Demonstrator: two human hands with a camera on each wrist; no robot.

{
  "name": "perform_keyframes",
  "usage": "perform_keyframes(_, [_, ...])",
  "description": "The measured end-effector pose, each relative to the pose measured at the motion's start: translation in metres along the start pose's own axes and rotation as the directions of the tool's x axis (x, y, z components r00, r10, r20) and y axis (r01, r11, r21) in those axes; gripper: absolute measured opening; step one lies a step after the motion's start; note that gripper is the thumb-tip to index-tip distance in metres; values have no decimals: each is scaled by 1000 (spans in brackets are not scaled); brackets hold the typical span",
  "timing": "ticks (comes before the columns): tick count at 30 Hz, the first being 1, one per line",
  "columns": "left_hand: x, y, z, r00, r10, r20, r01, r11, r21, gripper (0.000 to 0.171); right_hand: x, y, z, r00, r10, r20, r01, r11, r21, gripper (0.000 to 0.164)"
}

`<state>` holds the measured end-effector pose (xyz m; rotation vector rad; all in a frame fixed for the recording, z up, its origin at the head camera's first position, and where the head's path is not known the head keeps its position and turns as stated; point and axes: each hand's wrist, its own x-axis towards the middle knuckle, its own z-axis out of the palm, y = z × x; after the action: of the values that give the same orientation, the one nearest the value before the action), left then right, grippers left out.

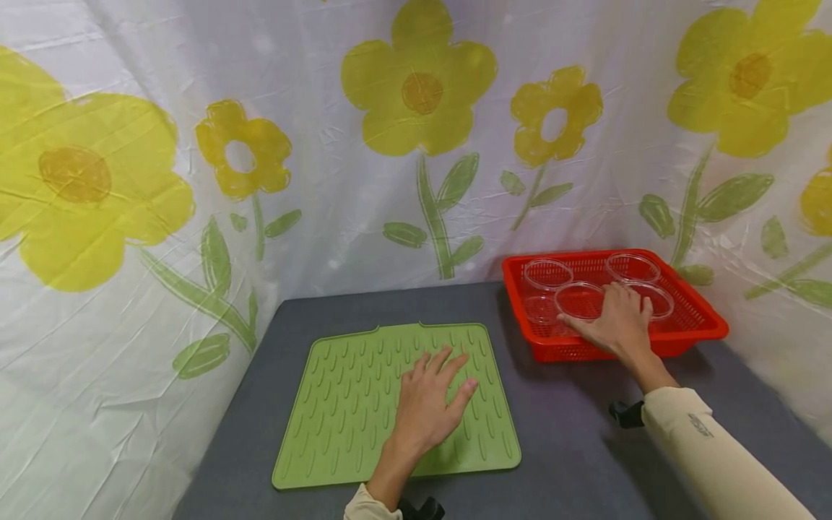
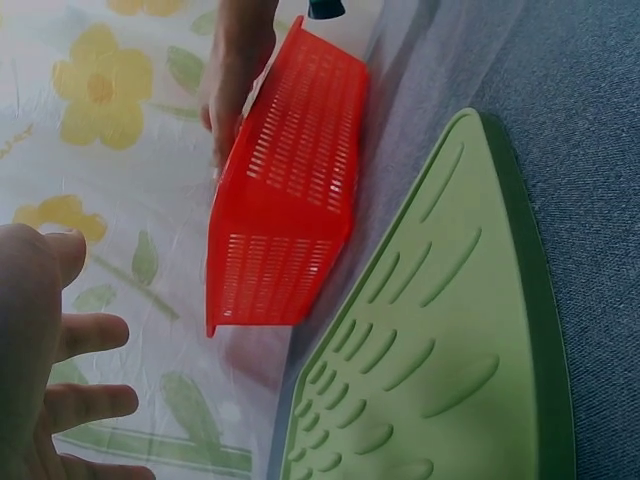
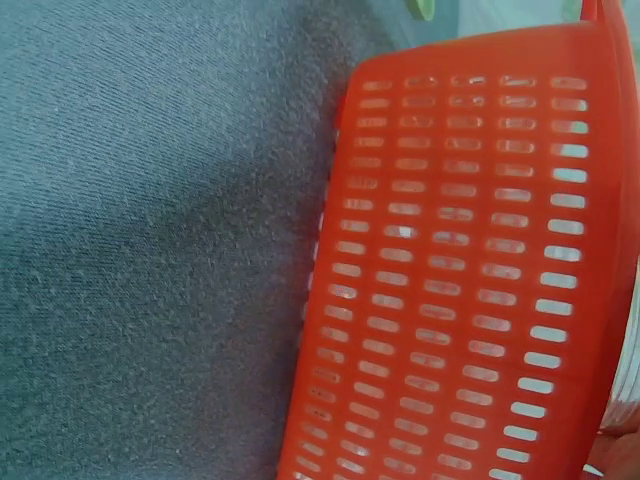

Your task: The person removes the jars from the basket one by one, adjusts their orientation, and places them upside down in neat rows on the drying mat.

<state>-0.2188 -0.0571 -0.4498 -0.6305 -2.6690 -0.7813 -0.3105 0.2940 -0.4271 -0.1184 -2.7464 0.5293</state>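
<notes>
Over the green mat [image 1: 338, 404], my left hand [image 1: 429, 404] hovers with its fingers spread and nothing in them. In the left wrist view, the fingers [image 2: 95, 400] of that hand show at the left edge. My right hand [image 1: 611, 321] reaches over the near rim of a red basket [image 1: 689, 325]. Its thumb and fingers span a clear round container [image 1: 578, 300], gripping it at both sides of the rim. Other clear round containers [image 1: 548, 273] sit around it in the basket. The right wrist view shows mostly the basket's slotted wall [image 3: 450, 260].
A dark grey cloth [image 1: 552, 448] covers the table under the mat and basket. Behind them hangs a white curtain [image 1: 312, 238] printed with yellow flowers, close to the basket's far side. The basket stands at the back right, the ridged mat left of it.
</notes>
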Motion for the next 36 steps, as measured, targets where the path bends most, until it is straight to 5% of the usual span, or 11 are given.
perform_keyframes(21, [0, 3, 2, 999, 28, -40, -28, 999, 19, 49, -18, -7, -11, 986, -31, -163, 59, 984, 171, 104])
perform_keyframes(36, [1, 4, -2, 998, 16, -55, -17, 1000, -23, 49, -30, -21, -29, 977, -15, -214, 98, 920, 381, 104])
